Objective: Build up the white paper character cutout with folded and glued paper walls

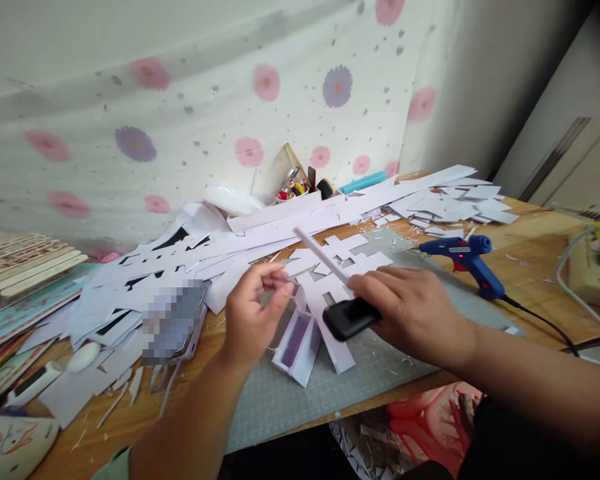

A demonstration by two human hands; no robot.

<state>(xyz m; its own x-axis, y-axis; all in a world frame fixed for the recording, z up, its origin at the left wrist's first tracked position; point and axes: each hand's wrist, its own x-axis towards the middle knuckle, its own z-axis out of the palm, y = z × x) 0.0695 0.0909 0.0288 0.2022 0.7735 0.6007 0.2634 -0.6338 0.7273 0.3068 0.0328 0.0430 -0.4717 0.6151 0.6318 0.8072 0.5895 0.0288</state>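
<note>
My left hand (257,310) is closed at the fingertips on a small clear piece (296,293), just above a little white box (298,348) with a purple-tinted window. My right hand (405,307) is wrapped round a black-handled tool (350,319); a thin white strip (323,257) sticks out from the same hand toward the upper left. Cut white card pieces (339,347) with square openings lie between and behind my hands on the grey-green cutting mat (265,413).
A blue glue gun (467,257) with a red light stands at the right, its cable running right. White card scraps (450,203) spread along the back. A phone-like device (177,323) and wooden sticks (35,267) are left.
</note>
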